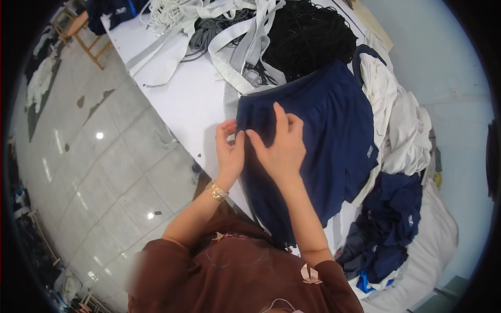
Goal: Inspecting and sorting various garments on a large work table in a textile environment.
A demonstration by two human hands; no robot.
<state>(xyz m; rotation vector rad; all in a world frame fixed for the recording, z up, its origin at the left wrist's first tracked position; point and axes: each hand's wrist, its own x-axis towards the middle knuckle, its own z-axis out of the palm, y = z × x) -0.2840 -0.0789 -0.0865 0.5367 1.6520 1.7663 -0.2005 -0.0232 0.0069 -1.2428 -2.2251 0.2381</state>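
Note:
A pair of navy blue shorts [323,141] is spread on the white table, waistband at the far side, with a small pale mark near the right leg hem. At the left side edge of the shorts, my left hand [229,154] has its fingers curled and its thumb on the cloth, gripping the edge. My right hand [284,148] rests on the upper left part of the shorts. Its index finger is stretched toward the waistband, and its thumb points toward my left thumb.
Behind the shorts lie a heap of black cord [313,39], grey-white fabric strips [229,57] and white cord [169,15]. White garments [391,104] and navy garments [391,224] pile up on the right. A wooden stool [83,34] stands on the tiled floor [120,172] at left.

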